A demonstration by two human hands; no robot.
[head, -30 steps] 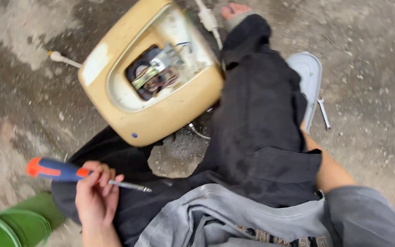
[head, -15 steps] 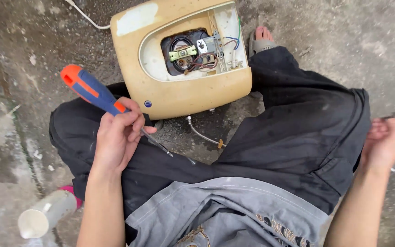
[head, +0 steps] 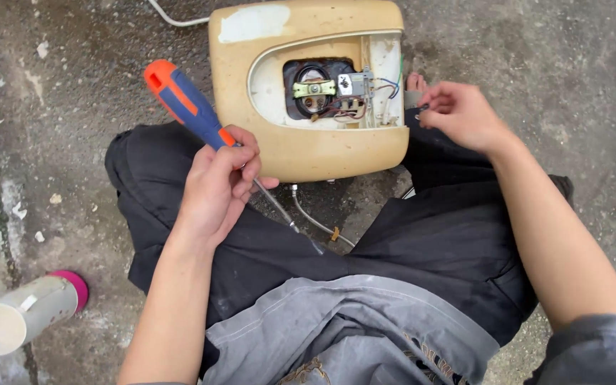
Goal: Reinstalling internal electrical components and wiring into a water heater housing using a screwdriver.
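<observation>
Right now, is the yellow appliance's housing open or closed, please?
Open: the yellow housing has its cover off, exposing the motor coil and wires.

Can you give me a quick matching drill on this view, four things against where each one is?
Things:
1. screwdriver
2. motor
3. cup
4. hose

Places:
A. lying on the ground, lower left
B. gripped in the left hand
C. inside the opening of the yellow casing
D. coming out under the casing, between the legs

Pairs: 1-B, 2-C, 3-A, 4-D
</observation>
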